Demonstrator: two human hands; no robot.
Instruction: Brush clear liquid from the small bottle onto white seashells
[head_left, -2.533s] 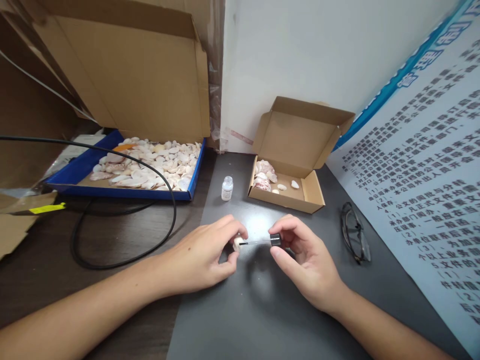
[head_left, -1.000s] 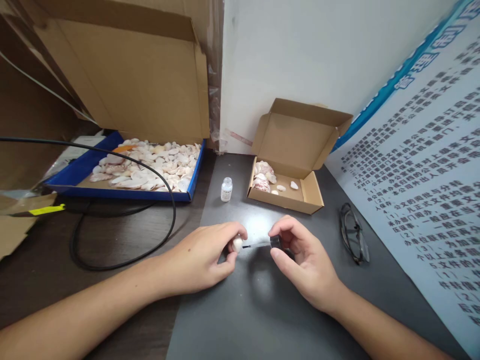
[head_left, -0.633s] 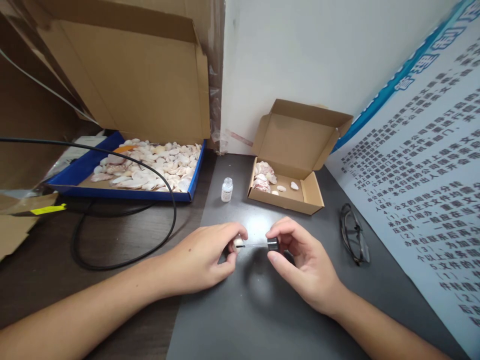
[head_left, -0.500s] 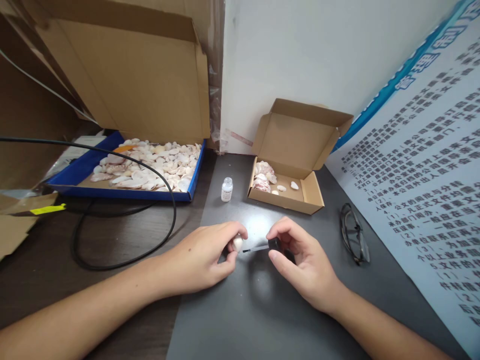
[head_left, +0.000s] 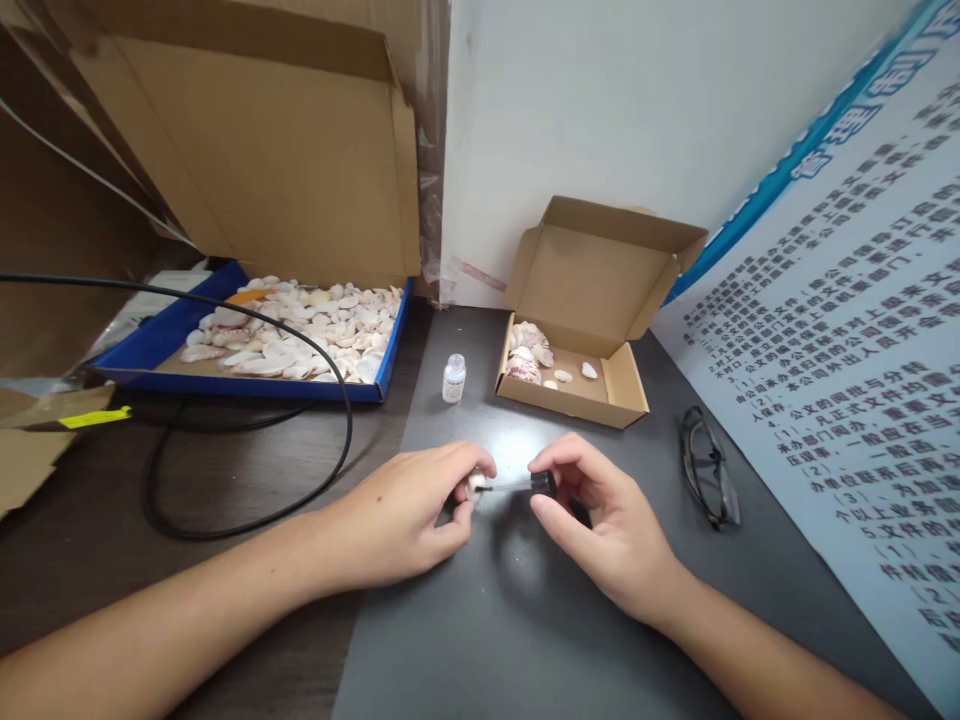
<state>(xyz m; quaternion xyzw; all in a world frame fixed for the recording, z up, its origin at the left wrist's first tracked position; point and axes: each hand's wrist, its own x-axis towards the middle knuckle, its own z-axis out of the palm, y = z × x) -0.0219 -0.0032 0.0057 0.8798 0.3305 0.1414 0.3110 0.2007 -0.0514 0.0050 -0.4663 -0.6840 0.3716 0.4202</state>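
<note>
My left hand [head_left: 409,515] rests on the dark mat and pinches a small pale shell [head_left: 474,486] between thumb and fingers. My right hand [head_left: 600,525] pinches the black cap of a thin brush [head_left: 541,483]; the brush's tip touches the shell. A small open glass bottle [head_left: 453,379] stands just beyond the hands. Right of the bottle sits a small open cardboard box [head_left: 626,380] with a few shells inside.
A blue tray [head_left: 142,345] holding several pale shells lies at the back left under a large cardboard flap. A black cable [head_left: 341,400] loops over the brown table. Folded glasses [head_left: 705,470] lie at the right, beside a printed poster [head_left: 847,350] leaning on the wall.
The right hand has shifted slightly left and back, stroking the brush tip across the shell. The left hand has stayed in place holding the shell.
</note>
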